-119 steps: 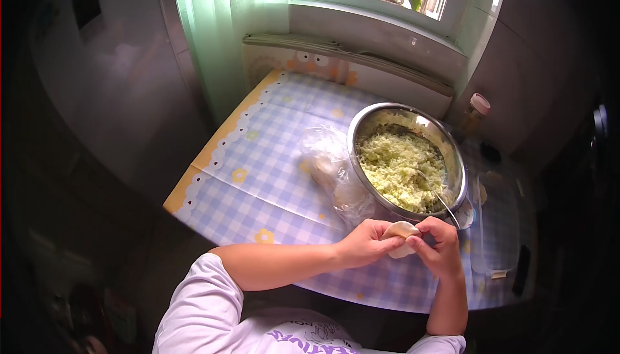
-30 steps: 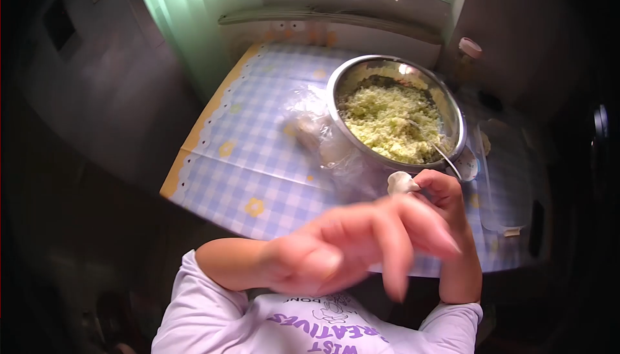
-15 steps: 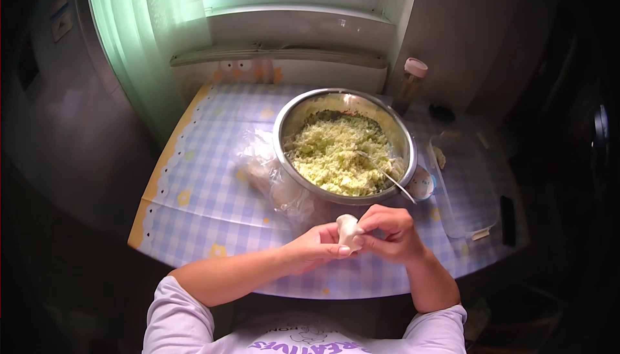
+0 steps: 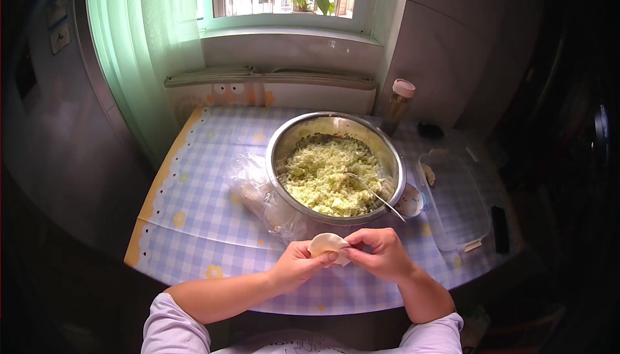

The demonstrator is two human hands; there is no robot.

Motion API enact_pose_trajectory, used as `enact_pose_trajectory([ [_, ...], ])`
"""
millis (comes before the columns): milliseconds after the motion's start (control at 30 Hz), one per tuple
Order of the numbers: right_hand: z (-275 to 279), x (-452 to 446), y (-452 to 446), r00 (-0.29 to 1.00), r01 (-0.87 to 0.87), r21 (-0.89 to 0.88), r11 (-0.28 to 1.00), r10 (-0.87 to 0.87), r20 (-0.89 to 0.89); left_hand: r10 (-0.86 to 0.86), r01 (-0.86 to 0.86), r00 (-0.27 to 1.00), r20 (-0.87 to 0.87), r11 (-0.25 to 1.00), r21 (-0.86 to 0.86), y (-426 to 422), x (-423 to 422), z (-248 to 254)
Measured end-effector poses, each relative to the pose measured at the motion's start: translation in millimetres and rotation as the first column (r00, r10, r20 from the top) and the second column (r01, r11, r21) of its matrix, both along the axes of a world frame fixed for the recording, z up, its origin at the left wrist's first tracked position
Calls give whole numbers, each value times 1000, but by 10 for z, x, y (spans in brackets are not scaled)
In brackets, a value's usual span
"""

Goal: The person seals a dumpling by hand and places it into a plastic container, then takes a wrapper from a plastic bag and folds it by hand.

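A pale, thin, round dumpling wrapper point(image 4: 329, 243) is held between both hands in front of the bowl. My left hand point(image 4: 296, 265) is closed on its left side, with the thumb across its lower edge. My right hand point(image 4: 378, 254) pinches the wrapper's right edge between thumb and fingers. Just beyond the hands stands a big steel bowl point(image 4: 282, 197) of chopped, pale green filling point(image 4: 332, 174). A metal utensil handle point(image 4: 381, 200) leans out over the bowl's right rim. Left of the bowl, a clear plastic bag point(image 4: 261, 202) holds something pale.
At right lies a clear plastic container point(image 4: 457, 215) with a pale dumpling-like piece point(image 4: 429, 174) at its far left. A patterned small dish point(image 4: 411, 200) sits beside the bowl. Behind stands a pink-lidded bottle point(image 4: 398, 105). The checked tablecloth point(image 4: 187, 189) reaches the table's curved front edge.
The wrapper has turned from a narrow, folded look to a wider, flatter one facing up. Both hands keep hold of it. The view has tilted up slightly, showing more window.
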State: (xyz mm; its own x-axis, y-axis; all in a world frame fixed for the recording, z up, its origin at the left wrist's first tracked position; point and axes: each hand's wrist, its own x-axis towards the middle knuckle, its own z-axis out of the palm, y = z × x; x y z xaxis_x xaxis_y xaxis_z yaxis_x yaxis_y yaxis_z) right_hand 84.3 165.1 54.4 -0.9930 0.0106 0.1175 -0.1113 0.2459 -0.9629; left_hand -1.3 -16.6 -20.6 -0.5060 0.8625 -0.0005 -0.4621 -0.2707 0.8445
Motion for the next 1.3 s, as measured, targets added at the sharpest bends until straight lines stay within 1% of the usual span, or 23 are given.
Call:
enact_pose_trajectory([
  [100, -16, 0, 9, 1000, 11, -37, 999, -11, 16, 28, -28, 1000, 5, 1000, 1, 21, 21, 34],
  [200, -4, -7, 31, 1000, 6, 20, 1000, -6, 9, 26, -26, 999, 44, 1000, -7, 8, 8, 36],
  [300, -65, -30, 67, 999, 7, -38, 999, -6, 32, 25, -23, 995, 99, 1000, -21, -3, -1, 84],
  [367, -60, -45, 88, 999, 5, 17, 1000, -6, 44, 34, -33, 991, 133, 999, -7, 3, 5, 89],
  [400, -55, -49, 97, 999, 5, 46, 999, -7, 50, 26, -26, 994, 110, 1000, -5, -2, 10, 95],
  [467, -63, -60, 99, 997, -21, 11, 1000, 21, 76, 13, -13, 998, 62, 1000, -1, -24, 13, 110],
  [600, 0, -64, 78, 990, -65, -10, 998, 65, 125, 52, -53, 996, 70, 999, 4, -11, 33, 65],
  [700, -123, -80, 80, 1000, 17, 57, 998, -17, 8, 87, -87, 994, 73, 996, 1, 2, 37, 37],
  [867, -125, -74, 88, 996, 68, 279, 958, -49, -75, 111, -110, 993, 29, 993, -40, 11, 38, 42],
  [967, -78, -81, 65, 989, 97, 376, 922, -47, -139, 105, -104, 994, 24, 994, -46, 13, 34, 63],
  [1100, -91, -88, 82, 983, 93, 495, 864, 0, -185, 87, -90, 995, -43, 993, -78, 13, 30, 64],
  [1200, -94, -96, 89, 980, 70, 505, 860, 37, -197, 65, -69, 997, -48, 994, -89, -1, 10, 44],
  [1300, -135, -114, 73, 972, 75, 366, 928, 13, -233, 49, -52, 998, -33, 994, -96, -9, 10, 62],
])
